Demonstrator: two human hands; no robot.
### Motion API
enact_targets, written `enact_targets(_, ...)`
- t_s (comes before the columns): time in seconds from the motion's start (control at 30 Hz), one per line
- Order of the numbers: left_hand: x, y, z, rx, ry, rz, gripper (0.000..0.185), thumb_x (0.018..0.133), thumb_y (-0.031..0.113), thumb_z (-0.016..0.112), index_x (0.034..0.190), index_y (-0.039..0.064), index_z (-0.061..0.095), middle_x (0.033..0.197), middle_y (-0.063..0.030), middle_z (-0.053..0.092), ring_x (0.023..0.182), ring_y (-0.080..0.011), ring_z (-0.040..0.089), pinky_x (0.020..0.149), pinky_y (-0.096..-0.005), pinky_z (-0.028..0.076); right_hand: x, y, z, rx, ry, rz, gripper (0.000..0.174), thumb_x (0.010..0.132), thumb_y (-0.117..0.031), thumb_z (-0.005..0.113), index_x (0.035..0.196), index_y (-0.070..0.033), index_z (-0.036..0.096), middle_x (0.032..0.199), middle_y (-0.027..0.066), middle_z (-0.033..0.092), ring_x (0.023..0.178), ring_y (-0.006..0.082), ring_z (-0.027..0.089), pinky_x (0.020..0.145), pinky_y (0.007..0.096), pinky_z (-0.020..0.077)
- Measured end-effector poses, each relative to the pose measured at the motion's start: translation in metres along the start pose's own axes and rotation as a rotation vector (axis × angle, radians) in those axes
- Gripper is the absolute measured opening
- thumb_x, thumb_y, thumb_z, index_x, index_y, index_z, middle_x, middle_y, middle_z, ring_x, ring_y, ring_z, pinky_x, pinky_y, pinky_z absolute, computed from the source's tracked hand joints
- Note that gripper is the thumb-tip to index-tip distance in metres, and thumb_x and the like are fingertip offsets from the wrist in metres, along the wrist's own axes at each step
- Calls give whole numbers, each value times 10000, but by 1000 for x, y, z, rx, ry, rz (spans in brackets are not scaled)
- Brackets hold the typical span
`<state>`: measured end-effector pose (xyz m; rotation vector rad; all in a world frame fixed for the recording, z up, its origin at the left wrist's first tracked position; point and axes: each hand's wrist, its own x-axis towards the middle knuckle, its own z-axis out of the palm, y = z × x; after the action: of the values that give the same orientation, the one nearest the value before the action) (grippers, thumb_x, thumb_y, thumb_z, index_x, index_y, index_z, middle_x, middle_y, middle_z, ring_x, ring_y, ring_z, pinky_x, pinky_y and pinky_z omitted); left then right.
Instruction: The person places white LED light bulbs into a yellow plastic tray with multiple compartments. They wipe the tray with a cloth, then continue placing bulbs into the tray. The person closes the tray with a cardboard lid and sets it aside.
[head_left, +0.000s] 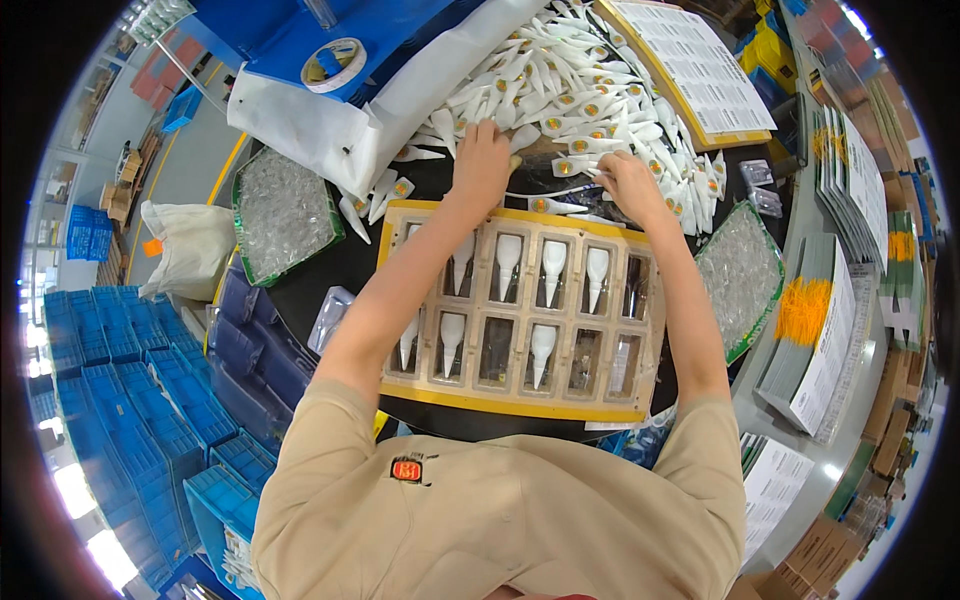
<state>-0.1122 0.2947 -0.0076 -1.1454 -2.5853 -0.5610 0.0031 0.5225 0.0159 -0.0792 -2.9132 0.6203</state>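
My left hand (480, 169) reaches into the near side of a heap of white pointed plastic pieces (540, 82), many bearing round orange-and-green stickers. Its fingertips touch the pieces, but what lies under the palm is hidden. The fingers of my right hand (630, 184) are bent at the narrow end of a stickered white piece (568, 166); whether they grip it is unclear. Nearer my body lies a yellow-edged compartment tray (517, 306) with two rows of pockets lined with clear plastic. Several pockets hold a white piece (553, 271), tip toward me; others hold none. My left forearm covers part of the tray's left side.
Green-edged bins of clear plastic parts (283, 214) (739, 281) flank the tray. A tape roll (334, 66) sits at the back left, near white sheeting (300, 124). Printed card sheets (694, 64) lie back right; card stacks (814, 337) stand at right. Blue crates (127, 435) are stacked left.
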Motion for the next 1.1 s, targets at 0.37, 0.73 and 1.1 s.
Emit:
enact_targets(0.37,-84,36,-90,-475,-259,-68,246,811,143,688,997,27,575,778,-137,637,669,-289,628,613,-368,494,-181,-41,-47,-52,166,-296,354,626,47,665,968,-43,659,1038,87,648,874,305,602,805,378,506)
enact_targets(0.73,-203,103,-139,-525,-649,-228,346,813,151,703,1046,34,476,744,-132,611,655,-316,618,585,-389,493,-9,59,-3,-102,394,130,287,795,-133,682,1044,-19,600,951,193,595,892,388,588,756,456,480)
enact_targets(1.1,-128,87,-83,-140,-313,243,539,846,161,610,1333,12,433,1418,-159,382,1303,-336,358,1073,-461,319,-171,-55,-52,118,398,-137,279,749,-25,704,1024,-68,698,888,116,604,759,278,605,666,346,494)
